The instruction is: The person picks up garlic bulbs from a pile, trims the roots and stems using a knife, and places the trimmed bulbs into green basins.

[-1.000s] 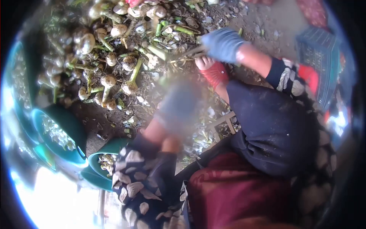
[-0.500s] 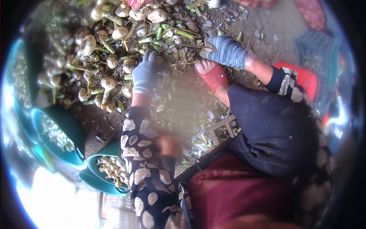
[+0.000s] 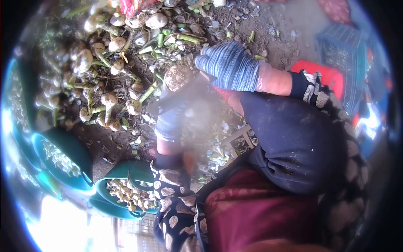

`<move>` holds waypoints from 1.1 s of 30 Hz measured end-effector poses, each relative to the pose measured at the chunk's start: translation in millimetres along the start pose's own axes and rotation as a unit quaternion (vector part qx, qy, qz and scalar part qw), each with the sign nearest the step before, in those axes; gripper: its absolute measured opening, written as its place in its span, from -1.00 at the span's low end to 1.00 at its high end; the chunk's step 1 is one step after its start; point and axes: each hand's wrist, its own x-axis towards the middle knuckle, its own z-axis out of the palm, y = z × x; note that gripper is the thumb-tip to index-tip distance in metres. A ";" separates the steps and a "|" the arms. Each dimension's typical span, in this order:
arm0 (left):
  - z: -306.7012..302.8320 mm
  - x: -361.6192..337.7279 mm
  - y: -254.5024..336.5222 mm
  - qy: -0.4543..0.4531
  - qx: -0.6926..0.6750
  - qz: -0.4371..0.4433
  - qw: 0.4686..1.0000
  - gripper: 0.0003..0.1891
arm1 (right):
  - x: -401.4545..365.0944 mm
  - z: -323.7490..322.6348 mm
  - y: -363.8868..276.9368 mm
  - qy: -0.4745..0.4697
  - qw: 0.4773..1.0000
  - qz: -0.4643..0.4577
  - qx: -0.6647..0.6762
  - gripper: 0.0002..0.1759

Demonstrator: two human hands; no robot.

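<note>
My left hand, in a pale grey glove, is closed on a garlic bulb raised off the pile; its fingers are partly hidden and hazy. A dark flat knife blade crosses between the bulb and the glove. My right hand, in a blue striped glove, is a fist at the right end of the blade; the handle is hidden inside it. Just beneath that fist a bit of red footwear shows. Loose garlic bulbs with stems lie to the left on the soil.
Teal tubs holding trimmed garlic stand at the lower left. A red mesh bag lies at the top. To the right are a red plastic object and a teal crate. My bent knee sits between the arms. A blurry haze covers the middle.
My left hand has come back from the pile with a garlic bulb. My right hand has shifted left and swung the blade across to it. The view has moved slightly.
</note>
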 end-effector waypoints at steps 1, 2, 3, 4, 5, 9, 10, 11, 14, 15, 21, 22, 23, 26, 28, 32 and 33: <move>-1.2 2.7 -5.9 0.007 -0.007 0.001 1.000 -0.62 | 0.0 -0.1 -1.8 -0.013 1.000 0.002 -0.010 -0.70; -1.5 4.0 -9.3 0.015 -0.014 0.001 1.000 -0.63 | -0.4 -0.5 -3.4 -0.026 0.999 0.003 -0.019 -0.72; 8.6 3.7 -0.8 0.016 -0.033 0.010 0.999 -0.62 | -1.0 -1.8 -4.6 -0.019 1.000 -0.005 -0.017 -0.77; 12.1 4.1 4.7 0.016 -0.003 0.019 1.000 -0.62 | -1.2 -2.8 -4.7 -0.018 1.000 -0.005 -0.018 -0.78; 14.3 4.1 9.0 0.016 0.027 0.028 0.999 -0.61 | -1.2 -3.7 -5.0 -0.017 1.000 -0.006 -0.019 -0.78; 20.0 -0.4 15.4 0.057 0.134 -0.005 0.989 -0.60 | -0.8 -6.9 -8.0 -0.017 0.999 -0.013 -0.030 -0.80; 19.4 -1.5 15.3 0.065 0.147 -0.016 0.987 -0.61 | -0.1 -6.8 -8.3 -0.027 0.999 -0.009 -0.033 -0.81; 15.8 -2.4 13.5 0.066 0.144 -0.022 0.987 -0.63 | 0.7 -6.5 -8.8 -0.036 0.999 -0.005 -0.035 -0.81; 13.2 -3.1 13.5 0.048 0.121 -0.048 0.990 -0.67 | 1.1 -2.8 -5.6 -0.020 0.999 -0.007 -0.025 -0.81; 14.6 -4.0 16.5 0.033 0.080 -0.053 0.995 -0.68 | 0.9 -2.1 -4.4 -0.007 1.000 -0.008 -0.019 -0.81; 21.6 -22.3 29.8 0.037 0.024 -0.030 0.999 -0.63 | 1.8 -3.4 0.6 0.005 1.000 0.001 0.019 -0.77; 16.8 -22.3 26.3 0.047 0.061 -0.010 0.997 -0.62 | 1.0 0.6 4.1 0.013 1.000 0.001 0.023 -0.76; 14.7 -21.5 28.5 0.031 0.077 -0.007 0.997 -0.63 | -1.1 7.4 6.9 0.020 0.999 0.001 0.028 -0.76; 9.1 -17.0 35.5 -0.061 0.213 0.095 0.971 -0.65 | -11.5 18.4 22.3 -0.026 0.997 0.073 0.017 -0.72; 7.8 -21.3 44.5 -0.091 0.197 0.110 0.970 -0.49 | -32.2 32.9 64.4 -0.030 0.984 0.178 -0.008 -0.76; 9.9 -25.7 62.9 -0.026 -0.020 -0.046 0.998 -0.31 | -43.7 23.1 96.3 0.023 0.950 0.312 0.001 -0.74; 8.5 -21.3 47.1 0.013 -0.041 0.047 0.998 -0.32 | -36.0 19.6 84.8 0.053 0.952 0.296 0.051 -0.73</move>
